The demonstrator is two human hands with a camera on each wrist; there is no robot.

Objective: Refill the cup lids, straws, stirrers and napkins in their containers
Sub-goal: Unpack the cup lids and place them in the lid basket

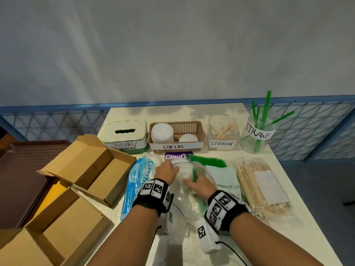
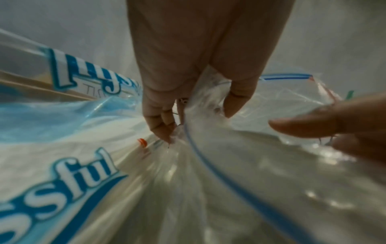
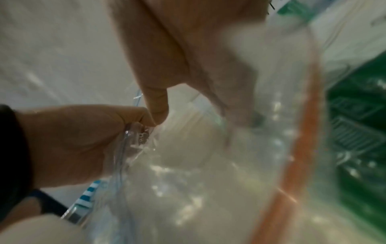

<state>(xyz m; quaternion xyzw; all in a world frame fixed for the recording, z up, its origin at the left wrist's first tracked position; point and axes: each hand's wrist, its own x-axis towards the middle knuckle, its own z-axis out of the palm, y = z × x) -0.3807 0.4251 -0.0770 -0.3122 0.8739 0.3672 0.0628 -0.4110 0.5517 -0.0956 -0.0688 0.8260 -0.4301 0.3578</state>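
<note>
left hand [image 1: 166,170]: we pinch the zip bag [image 2: 240,165] rim, fingers clamped, to hold its mouth open.
right hand [image 1: 199,184]: reaching inside; finger state we cannot tell.
lids [image 1: 183,169]: in bag, near basket [image 1: 192,127], likely next refill.

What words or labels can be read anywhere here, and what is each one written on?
"TISSUES/ NAPKINS": paper label on the tissue box.
"CUP LIDS": label on the brown basket.
"STIRRERS": label on the clear box.
"STRAWS": label on the clear cup.
"ClayG", cut off: purple card.
"ssful", partly seen: blue and white tissue pack; its upper word is too cropped to read.
Wristband squares: coded patterns, no words.
</note>
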